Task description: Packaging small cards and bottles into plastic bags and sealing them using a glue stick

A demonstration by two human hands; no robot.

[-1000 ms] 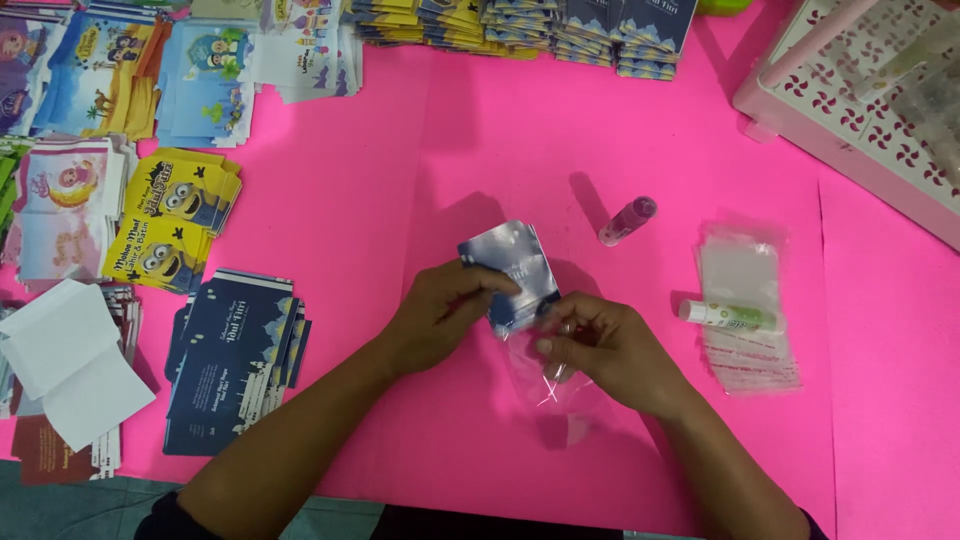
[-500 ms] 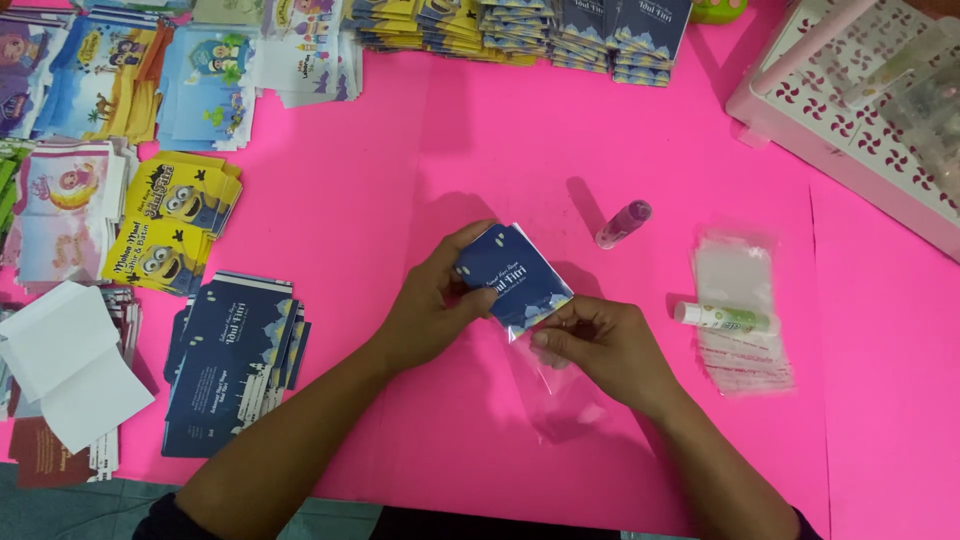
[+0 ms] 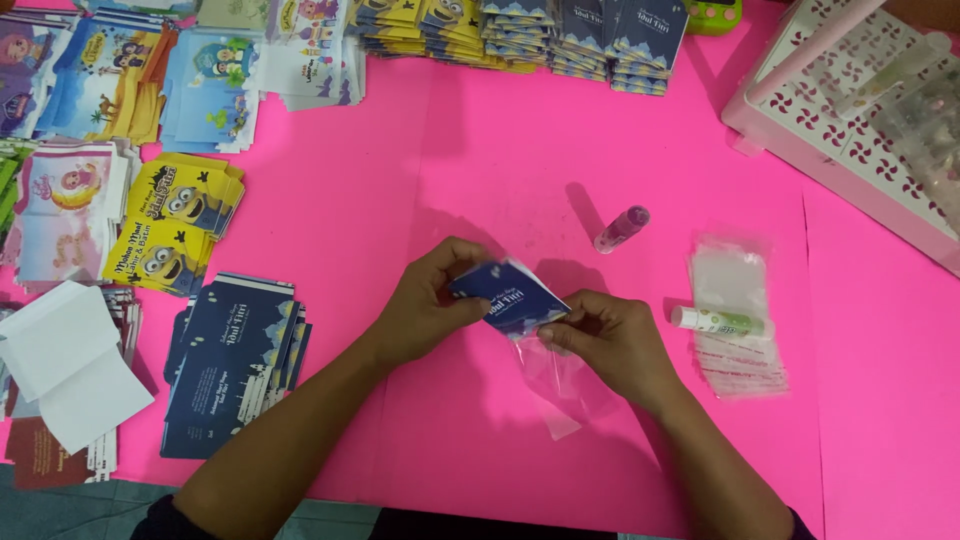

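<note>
Down a touch comes the dark blue card [image 3: 508, 295] since half a second ago, its lower corner now at the mouth of the clear plastic sleeve [image 3: 562, 385], where before it sat higher and flatter between the two hands. Left hand [image 3: 430, 305] is pinched narrow on the card's left edge, thumb on top. Right hand [image 3: 612, 340] is closed on the top of the sleeve, fingers curled in, holding the sleeve's opening against the card. The sleeve hangs down from that grip and lies on the pink table [image 3: 480, 160].

Out to the left, near the front edge, a stack of matching blue cards [image 3: 235, 365] sits beside a folded white sheet [image 3: 65, 365]. To the right of the hands there's a pile of empty clear sleeves [image 3: 735, 330] with a small white and green tube [image 3: 720, 322] lying across it. Just beyond the hands, a small pink-capped bottle [image 3: 622, 228] lies on its side.

Further back on the left, yellow cartoon cards [image 3: 170, 225], then pale blue ones [image 3: 205, 95]. Along the far edge, rows of stacked cards [image 3: 560, 40], and at far right a white lattice basket [image 3: 850, 110].
</note>
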